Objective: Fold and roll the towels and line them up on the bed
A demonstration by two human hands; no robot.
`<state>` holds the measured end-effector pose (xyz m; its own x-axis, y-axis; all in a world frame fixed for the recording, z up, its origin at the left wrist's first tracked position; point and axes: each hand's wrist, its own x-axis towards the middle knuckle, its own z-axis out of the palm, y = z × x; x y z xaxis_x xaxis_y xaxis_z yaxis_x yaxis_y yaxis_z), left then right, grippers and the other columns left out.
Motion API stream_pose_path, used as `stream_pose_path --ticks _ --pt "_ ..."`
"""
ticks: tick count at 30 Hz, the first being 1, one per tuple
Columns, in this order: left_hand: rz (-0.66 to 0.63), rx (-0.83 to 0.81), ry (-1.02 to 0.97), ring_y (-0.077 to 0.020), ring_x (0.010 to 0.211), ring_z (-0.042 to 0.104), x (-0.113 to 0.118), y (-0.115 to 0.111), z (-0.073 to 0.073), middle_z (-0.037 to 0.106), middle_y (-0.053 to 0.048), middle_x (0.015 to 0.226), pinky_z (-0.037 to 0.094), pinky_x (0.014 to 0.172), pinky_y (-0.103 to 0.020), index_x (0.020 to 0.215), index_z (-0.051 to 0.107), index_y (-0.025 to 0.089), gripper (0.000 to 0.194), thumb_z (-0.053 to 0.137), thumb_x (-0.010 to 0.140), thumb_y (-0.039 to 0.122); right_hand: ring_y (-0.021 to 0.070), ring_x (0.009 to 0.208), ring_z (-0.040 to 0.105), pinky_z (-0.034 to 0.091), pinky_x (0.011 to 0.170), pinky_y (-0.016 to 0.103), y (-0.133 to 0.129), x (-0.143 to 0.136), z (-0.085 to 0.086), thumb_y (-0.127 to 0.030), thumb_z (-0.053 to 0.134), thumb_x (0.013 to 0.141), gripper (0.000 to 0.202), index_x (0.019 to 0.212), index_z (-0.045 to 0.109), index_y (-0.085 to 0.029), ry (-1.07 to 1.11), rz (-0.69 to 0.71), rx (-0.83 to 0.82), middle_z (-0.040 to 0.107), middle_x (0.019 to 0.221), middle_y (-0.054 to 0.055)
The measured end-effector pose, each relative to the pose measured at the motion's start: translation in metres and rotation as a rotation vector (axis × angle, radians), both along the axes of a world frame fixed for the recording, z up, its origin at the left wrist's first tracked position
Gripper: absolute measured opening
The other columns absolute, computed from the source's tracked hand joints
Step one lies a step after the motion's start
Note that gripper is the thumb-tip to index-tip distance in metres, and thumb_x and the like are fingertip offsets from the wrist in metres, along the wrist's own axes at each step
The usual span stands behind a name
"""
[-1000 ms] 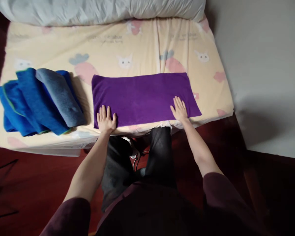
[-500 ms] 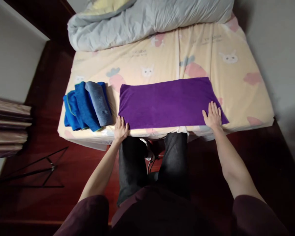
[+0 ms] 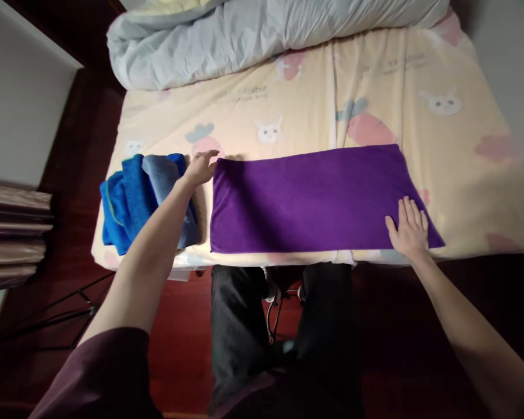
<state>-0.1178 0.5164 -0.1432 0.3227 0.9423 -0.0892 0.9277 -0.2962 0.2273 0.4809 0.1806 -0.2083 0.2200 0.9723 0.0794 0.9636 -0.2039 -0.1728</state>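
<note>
A purple towel (image 3: pixel 305 198) lies spread in a long flat shape along the near edge of the bed. My right hand (image 3: pixel 410 230) rests flat on the towel's right end, fingers stretched out. At the towel's far left corner hovers my left hand (image 3: pixel 203 167), its fingers extended and apart; whether it touches the cloth I cannot tell. Under and beside my left forearm are folded blue towels (image 3: pixel 133 186) and a rolled grey-blue towel (image 3: pixel 159 169), partly hidden by the arm.
The bed (image 3: pixel 297 116) has a cream sheet with rabbit and carrot prints. A bunched grey quilt (image 3: pixel 244 46) lies across its far side. On the left are a striped curtain (image 3: pixel 15 233) and a black tripod stand (image 3: pixel 65 317) on the red floor.
My left hand has moved from the towel's near left corner up to its far left corner. My right hand stays flat on the right end. The view has shifted slightly.
</note>
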Motion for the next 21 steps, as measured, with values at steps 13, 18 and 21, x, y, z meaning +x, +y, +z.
stream_pose_path --ticks 13,18,21 --pt "0.116 0.145 0.112 -0.0394 0.148 0.037 0.007 0.033 -0.013 0.057 -0.022 0.148 0.023 0.124 -0.063 0.136 0.061 0.006 0.058 0.059 0.097 0.049 0.0308 0.161 0.027 0.026 0.132 0.054 0.001 -0.004 0.004 -0.050 0.025 0.105 0.074 0.173 0.009 -0.025 -0.026 -0.019 0.011 0.026 0.174 0.010" --pt "-0.191 0.100 -0.047 -0.0352 0.162 0.017 0.074 -0.064 -0.037 0.028 -0.007 0.174 0.010 0.132 -0.059 0.159 0.045 0.027 0.066 0.047 0.102 0.060 0.0313 0.162 0.028 0.024 0.132 0.058 0.001 0.001 -0.001 -0.050 0.027 0.107 0.072 0.171 0.021 -0.017 -0.018 -0.010 0.003 0.028 0.174 0.013" --pt "-0.126 0.052 -0.074 -0.0344 0.164 0.011 0.068 -0.082 -0.061 0.024 -0.008 0.176 0.008 0.132 -0.060 0.163 0.041 0.024 0.070 0.035 0.105 0.062 0.0324 0.161 0.028 0.024 0.131 0.060 0.001 0.004 -0.005 -0.047 0.027 0.107 0.071 0.169 0.024 -0.014 -0.015 -0.002 0.019 0.029 0.174 0.015"
